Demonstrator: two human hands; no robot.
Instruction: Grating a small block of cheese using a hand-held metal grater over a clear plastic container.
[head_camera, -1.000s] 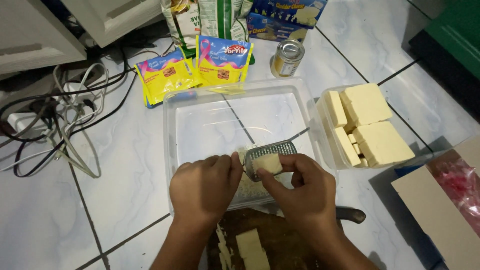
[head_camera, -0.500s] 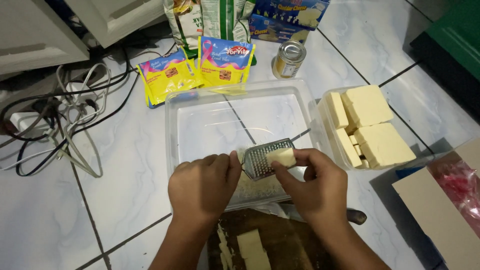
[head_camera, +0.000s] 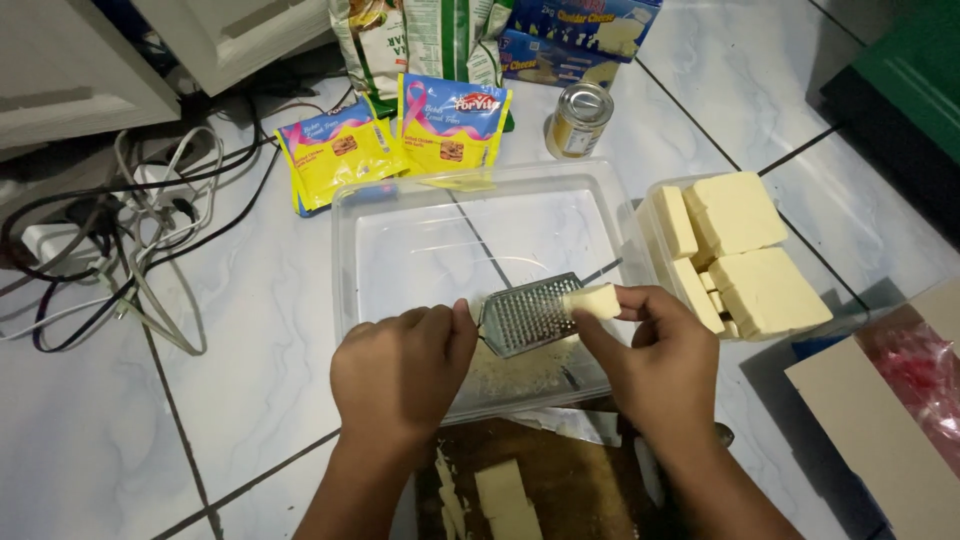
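Cheese piece: a small pale yellow block (head_camera: 597, 300) pinched in the right hand's fingertips and pressed against the upper right end of the grater.
Grater: a small flat metal grater (head_camera: 527, 315), tilted, its perforated face turned up toward the camera, held over the near part of the clear tub.
Right hand: the right hand (head_camera: 655, 365) has thumb and fingers closed on the cheese piece, the thumb on top of it.
Left hand: the left hand (head_camera: 400, 370) is curled shut around the grater's left end, which is hidden inside the fist.
Grated cheese: a heap of fine pale shreds (head_camera: 520, 375) lies directly below the grater, on the tub's floor between the two hands.
Tub: a clear plastic rectangular container (head_camera: 400, 250) reaches away from the grip; beyond the heap its floor is bare.
Cheese blocks: just right of the right hand, a second clear container (head_camera: 655, 195) holds several large pale blocks (head_camera: 735, 215).
Board: nearer than the grip, between the wrists, a dark wooden board (head_camera: 570, 480) carries cut cheese slabs (head_camera: 505, 495).
Packets: beyond the tub's far rim lie two yellow, blue and pink sachets (head_camera: 390, 145).
Tin: a small metal can (head_camera: 580, 120) stands far right of the sachets.
Cables: well left of the left hand, tangled cords (head_camera: 120, 230) lie on the tiled floor.
Box: at the right edge, an open cardboard box (head_camera: 890, 410).
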